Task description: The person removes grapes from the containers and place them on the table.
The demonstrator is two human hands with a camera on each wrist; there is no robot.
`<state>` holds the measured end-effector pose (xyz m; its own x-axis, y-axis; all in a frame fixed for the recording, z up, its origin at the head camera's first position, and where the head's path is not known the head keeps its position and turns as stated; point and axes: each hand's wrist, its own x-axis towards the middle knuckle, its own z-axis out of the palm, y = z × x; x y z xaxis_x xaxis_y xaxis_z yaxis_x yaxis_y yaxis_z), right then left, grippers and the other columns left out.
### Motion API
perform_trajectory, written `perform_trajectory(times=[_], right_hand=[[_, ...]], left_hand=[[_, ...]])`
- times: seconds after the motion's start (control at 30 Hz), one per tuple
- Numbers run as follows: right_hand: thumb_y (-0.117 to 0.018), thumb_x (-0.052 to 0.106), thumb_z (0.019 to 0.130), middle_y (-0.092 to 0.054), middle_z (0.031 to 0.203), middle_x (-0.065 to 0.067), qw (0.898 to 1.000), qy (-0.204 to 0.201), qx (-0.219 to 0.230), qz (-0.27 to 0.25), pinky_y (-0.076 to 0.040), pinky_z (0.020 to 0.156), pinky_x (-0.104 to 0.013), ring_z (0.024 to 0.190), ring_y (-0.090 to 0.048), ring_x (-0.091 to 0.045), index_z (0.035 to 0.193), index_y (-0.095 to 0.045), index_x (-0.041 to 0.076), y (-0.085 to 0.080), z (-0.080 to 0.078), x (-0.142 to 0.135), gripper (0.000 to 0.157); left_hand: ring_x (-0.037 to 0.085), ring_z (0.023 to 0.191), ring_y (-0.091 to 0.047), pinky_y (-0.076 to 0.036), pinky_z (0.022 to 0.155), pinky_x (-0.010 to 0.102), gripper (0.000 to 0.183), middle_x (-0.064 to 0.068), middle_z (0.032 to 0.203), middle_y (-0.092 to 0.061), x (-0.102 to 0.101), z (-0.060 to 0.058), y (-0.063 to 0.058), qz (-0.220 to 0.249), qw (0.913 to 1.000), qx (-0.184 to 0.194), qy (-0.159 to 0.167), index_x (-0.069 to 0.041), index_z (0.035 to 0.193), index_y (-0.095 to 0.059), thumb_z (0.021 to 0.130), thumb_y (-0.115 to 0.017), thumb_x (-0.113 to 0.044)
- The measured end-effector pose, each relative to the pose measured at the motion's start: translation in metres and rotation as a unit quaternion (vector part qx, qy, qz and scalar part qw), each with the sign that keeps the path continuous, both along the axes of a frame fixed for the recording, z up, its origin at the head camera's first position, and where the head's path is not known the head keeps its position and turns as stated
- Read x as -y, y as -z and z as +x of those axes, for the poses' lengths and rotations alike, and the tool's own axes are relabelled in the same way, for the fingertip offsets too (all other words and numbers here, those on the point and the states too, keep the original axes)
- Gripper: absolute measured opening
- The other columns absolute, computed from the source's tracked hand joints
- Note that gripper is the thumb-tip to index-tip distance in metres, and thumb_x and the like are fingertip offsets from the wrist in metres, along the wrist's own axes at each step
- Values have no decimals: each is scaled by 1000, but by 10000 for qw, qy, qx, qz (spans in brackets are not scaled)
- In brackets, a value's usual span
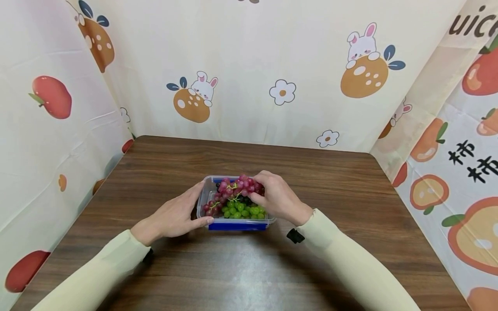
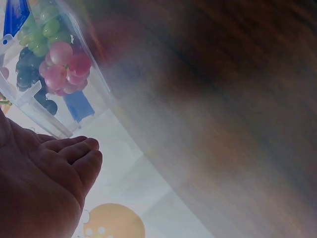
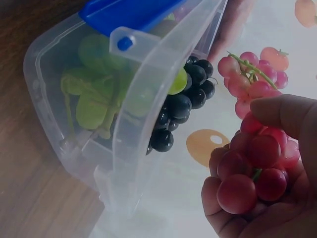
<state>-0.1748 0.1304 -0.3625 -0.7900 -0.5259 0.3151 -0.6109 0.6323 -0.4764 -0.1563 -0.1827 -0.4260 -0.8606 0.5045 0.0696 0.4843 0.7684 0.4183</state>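
Note:
A clear plastic box with blue clips sits mid-table. Inside it are green grapes on the near side and black grapes. My right hand grips one end of a bunch of red grapes, thumb on top and fingers curled beneath; in the head view the bunch stretches leftward over the box, its tail reaching the left end. At the box's left end my left hand has its fingers extended along the wall and its thumb at the near rim. The left wrist view shows its fingers close beside the box.
The box stands on a brown wood-grain table. Around the table's back and sides hangs a pale curtain printed with fruit, rabbits and flowers. A black band shows at the right wrist.

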Motion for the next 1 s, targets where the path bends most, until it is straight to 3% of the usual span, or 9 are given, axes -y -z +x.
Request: perform_trajectory(times=[0.53, 1.0], right_hand=[[-73, 13, 93, -58, 87, 0, 9976, 650, 45, -224, -43, 56, -29, 71, -50, -15, 90, -70, 12, -3, -3, -12, 5], [-74, 14, 93, -64, 94, -3, 9941, 1029, 28, -330, -48, 63, -31, 77, -55, -17, 88, -70, 11, -1, -6, -22, 7]], left_hand=[[30, 147, -37, -45, 106, 53, 115, 10, 169, -21, -1, 1, -1, -48, 10000, -1, -33, -14, 166, -2, 88, -53, -81], [31, 148, -37, -45, 107, 53, 114, 11, 169, -22, -1, 1, -1, -13, 10000, -6, -22, -14, 166, -3, 88, -53, -81]])
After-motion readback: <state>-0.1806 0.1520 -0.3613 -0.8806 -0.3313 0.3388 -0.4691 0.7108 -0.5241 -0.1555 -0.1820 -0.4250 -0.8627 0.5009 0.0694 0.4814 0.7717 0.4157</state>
